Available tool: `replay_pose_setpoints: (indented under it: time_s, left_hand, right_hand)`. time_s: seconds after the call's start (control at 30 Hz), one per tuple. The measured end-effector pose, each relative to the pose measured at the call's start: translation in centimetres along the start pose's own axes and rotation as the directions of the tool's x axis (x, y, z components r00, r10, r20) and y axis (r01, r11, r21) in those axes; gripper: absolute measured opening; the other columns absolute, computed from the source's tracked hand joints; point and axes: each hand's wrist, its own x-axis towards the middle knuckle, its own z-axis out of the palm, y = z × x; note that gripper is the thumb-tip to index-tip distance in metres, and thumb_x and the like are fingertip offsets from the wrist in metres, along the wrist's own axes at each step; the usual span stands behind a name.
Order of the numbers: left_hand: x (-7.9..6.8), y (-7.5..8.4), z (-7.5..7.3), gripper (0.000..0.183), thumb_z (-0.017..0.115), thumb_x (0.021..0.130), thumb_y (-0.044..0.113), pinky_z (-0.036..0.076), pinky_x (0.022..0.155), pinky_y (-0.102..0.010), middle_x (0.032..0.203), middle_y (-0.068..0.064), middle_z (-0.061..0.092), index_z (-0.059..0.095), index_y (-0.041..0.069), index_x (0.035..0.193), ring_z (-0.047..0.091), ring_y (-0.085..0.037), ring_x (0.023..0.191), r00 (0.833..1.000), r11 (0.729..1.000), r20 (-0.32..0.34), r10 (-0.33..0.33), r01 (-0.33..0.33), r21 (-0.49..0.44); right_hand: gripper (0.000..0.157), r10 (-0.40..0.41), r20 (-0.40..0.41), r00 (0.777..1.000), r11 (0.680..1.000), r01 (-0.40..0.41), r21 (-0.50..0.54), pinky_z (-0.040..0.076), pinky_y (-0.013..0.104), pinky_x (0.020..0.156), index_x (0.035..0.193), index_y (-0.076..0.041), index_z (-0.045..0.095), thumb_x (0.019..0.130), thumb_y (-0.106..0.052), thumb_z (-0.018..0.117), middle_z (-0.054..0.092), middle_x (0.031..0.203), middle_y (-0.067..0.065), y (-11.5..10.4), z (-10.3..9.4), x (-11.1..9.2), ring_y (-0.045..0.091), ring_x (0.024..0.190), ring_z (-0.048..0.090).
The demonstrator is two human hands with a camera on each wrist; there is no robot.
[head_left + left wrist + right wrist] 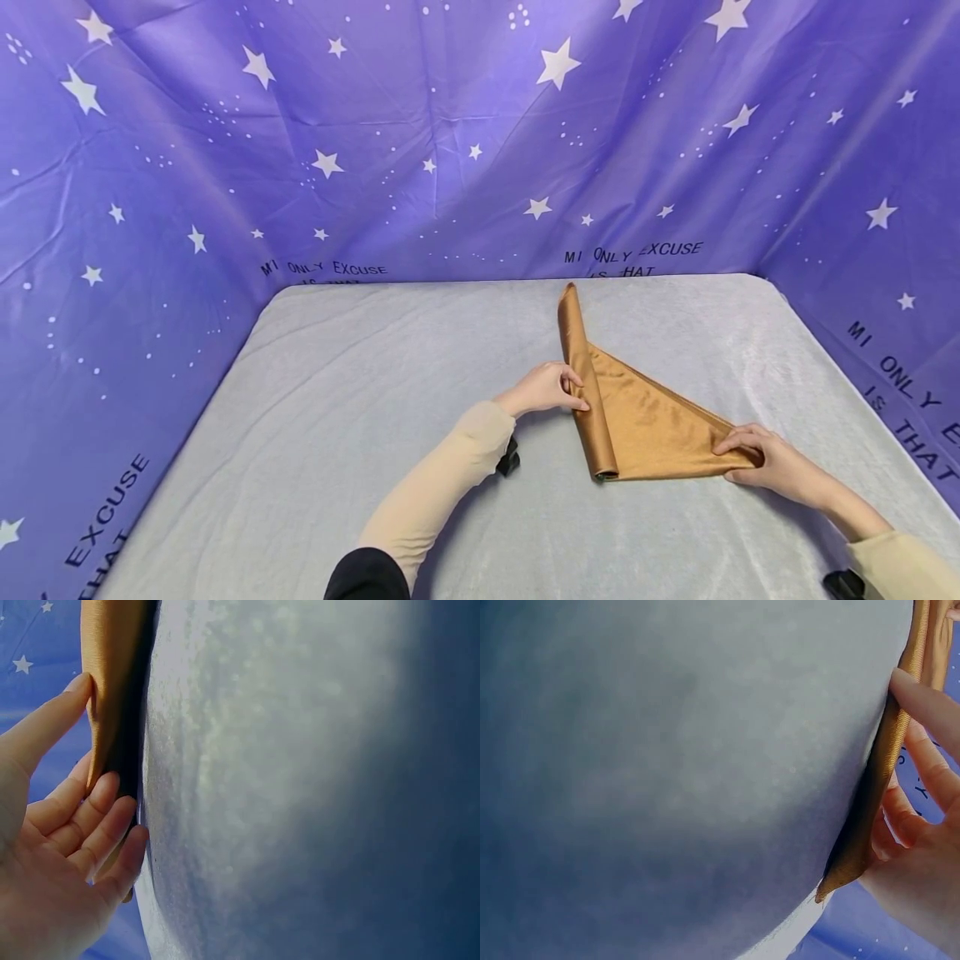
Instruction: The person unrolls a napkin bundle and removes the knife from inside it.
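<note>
We see a purple, star-printed backdrop [450,192] behind a table [337,400] covered in pale grey fabric. On the table's right half lies a glossy golden-brown cloth [652,425], its left side wound into a slim roll [596,421], the rest spread flat, lightly wrinkled and narrowing toward the right. The left grip [542,389] rests on the roll, fingers relaxed and a gap showing between thumb and forefinger; the right grip [778,467] pinches the cloth's right corner, thumb at the near edge, fingertips on top.
</note>
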Motion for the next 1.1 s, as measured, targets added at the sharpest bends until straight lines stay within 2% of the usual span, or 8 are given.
replay_pose_setpoints:
  time_s: [0.3, 0.67, 0.9, 1.1]
  left_hand:
    - [-0.3, 0.1, -0.2, 0.036, 0.078, 0.066, 0.027, 0.038, 0.059, -0.013, 0.073, 0.005, 0.054, 0.065, 0.007, 0.094, 0.046, -0.004, 0.065, 1.0, 1.0, 0.01, -0.025, 0.025, 0.014]
    - [-0.8, 0.1, -0.5, 0.032, 0.076, 0.069, 0.023, 0.035, 0.063, -0.013, 0.076, 0.003, 0.05, 0.064, 0.009, 0.095, 0.045, -0.006, 0.07, 1.0, 0.996, 0.027, 0.009, -0.012, 0.087]
    - [-1.0, 0.8, -0.7, 0.023, 0.07, 0.076, 0.019, 0.036, 0.066, -0.014, 0.08, 0.0, 0.054, 0.063, 0.008, 0.095, 0.047, -0.007, 0.073, 1.0, 0.999, 0.015, 0.015, -0.015, 0.043]
    - [-0.6, 1.5, -0.5, 0.018, 0.067, 0.078, 0.016, 0.037, 0.069, -0.013, 0.081, -0.001, 0.057, 0.063, 0.007, 0.093, 0.052, -0.009, 0.076, 0.996, 0.994, -0.024, 0.088, -0.086, 0.069]
  right_hand:
    - [0.036, -0.007, -0.01, 1.0, 1.0, 0.007, -0.005, 0.018, 0.003, 0.08, 0.086, -0.01, 0.063, 0.057, 0.008, 0.074, 0.051, 0.093, -0.009, -0.1, 0.0, 0.1, -0.014, 0.099, 0.031]
    - [0.036, -0.003, -0.008, 1.0, 1.0, 0.003, 0.0, 0.018, 0.003, 0.079, 0.086, -0.011, 0.063, 0.057, 0.009, 0.074, 0.05, 0.093, -0.01, -0.1, 0.0, 0.0, -0.014, 0.098, 0.031]
    - [0.035, 0.027, 0.004, 1.0, 1.0, -0.027, -0.004, 0.018, 0.003, 0.079, 0.087, -0.011, 0.063, 0.059, 0.007, 0.074, 0.05, 0.093, -0.011, -0.1, 0.0, 0.0, -0.015, 0.098, 0.031]
    - [0.035, 0.026, 0.002, 1.0, 1.0, -0.026, -0.009, 0.019, 0.003, 0.078, 0.086, -0.012, 0.063, 0.059, 0.007, 0.074, 0.05, 0.093, -0.011, 0.0, 0.0, -0.1, -0.014, 0.097, 0.032]
